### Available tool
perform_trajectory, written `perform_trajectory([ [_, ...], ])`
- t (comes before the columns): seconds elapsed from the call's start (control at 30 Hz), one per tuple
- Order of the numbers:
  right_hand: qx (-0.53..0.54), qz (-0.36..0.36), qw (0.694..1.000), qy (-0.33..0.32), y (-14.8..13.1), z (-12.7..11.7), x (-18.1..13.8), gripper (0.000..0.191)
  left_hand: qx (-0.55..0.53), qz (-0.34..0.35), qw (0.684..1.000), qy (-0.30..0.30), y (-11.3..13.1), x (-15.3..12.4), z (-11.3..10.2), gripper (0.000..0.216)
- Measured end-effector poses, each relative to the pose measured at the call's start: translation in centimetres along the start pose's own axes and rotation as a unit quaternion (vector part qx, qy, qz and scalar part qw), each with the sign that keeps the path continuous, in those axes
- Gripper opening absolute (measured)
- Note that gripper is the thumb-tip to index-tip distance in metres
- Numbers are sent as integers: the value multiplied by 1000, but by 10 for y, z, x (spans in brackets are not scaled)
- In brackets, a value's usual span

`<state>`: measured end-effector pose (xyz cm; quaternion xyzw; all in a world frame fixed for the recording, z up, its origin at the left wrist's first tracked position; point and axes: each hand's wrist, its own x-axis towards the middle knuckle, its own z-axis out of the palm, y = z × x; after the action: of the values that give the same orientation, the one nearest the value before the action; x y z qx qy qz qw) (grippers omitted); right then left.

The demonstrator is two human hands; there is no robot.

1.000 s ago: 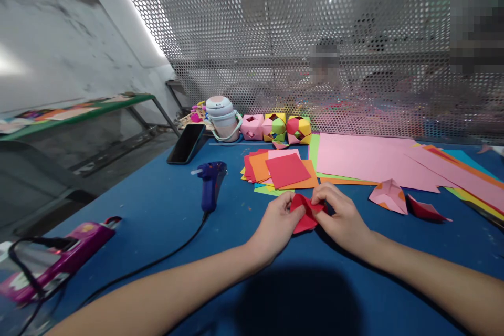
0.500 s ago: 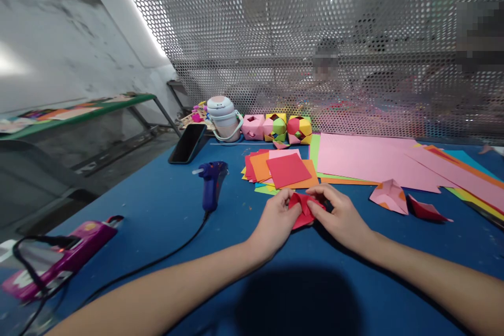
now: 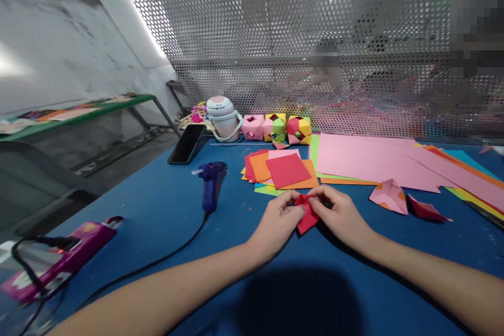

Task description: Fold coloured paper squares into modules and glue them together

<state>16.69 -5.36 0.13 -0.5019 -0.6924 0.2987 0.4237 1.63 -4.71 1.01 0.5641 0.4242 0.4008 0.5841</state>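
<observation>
A small folded red paper piece lies between my two hands on the blue table. My left hand pinches its left side with curled fingers. My right hand pinches its right side, fingers bent over the top fold. Just beyond my hands sits a stack of coloured square papers with a red sheet on top.
A blue glue gun with a black cord lies to the left, a phone and a pale jug behind it. Three folded paper cubes line the mesh screen. Large pink sheets and two folded pieces lie right. A magenta tool sits near left.
My hands have drawn closer together over the red paper, and the piece now looks narrower and more folded than a second ago.
</observation>
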Motion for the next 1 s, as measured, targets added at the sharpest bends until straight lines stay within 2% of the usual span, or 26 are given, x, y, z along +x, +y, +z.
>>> perform_trajectory([
  [0.13,7,1,1000,6,-1,0,0,12,26,7,1000,9,-4,2,0,14],
  [0.47,3,-15,1000,-6,-3,-1,1,12,94,19,995,4,-11,5,-1,19],
  [0.7,-2,-66,998,4,-5,-2,0,7,193,77,978,-7,-13,2,-1,21],
  [0.8,-11,-86,996,4,-6,-2,-1,13,226,95,969,-11,-12,1,-1,23],
  [0.93,-25,-88,996,23,-5,-1,-1,6,197,89,976,26,-9,1,-2,19],
  [1.0,-40,-66,997,31,-4,-1,-1,10,159,82,982,61,-7,2,-2,16],
])
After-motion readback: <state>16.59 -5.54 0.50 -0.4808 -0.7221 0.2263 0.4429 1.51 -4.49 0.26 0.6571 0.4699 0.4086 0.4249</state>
